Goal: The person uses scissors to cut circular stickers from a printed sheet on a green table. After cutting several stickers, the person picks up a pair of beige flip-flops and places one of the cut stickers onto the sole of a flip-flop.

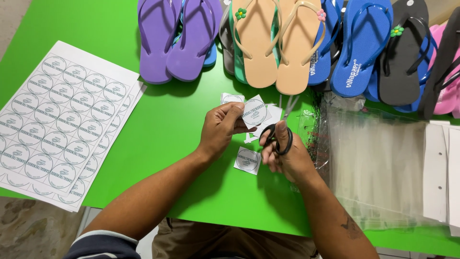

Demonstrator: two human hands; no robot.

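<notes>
My left hand [221, 128] pinches a small white paper square with a round printed label [255, 111] above the green table [167, 134]. My right hand [283, 156] has thumb and fingers through the black handles of a pair of scissors [280, 134], whose blades point up toward the label. Another cut label square [247, 160] lies on the table just under my hands, and one more cut square [232, 99] rests beyond them, with paper scraps beside.
Sheets of uncut round labels [57, 124] lie stacked at the left. A row of flip-flops spans the far edge: purple [179, 38], peach [275, 43], blue [357, 43], black [405, 52]. Clear plastic bags [378, 168] and white cards [438, 172] sit at the right.
</notes>
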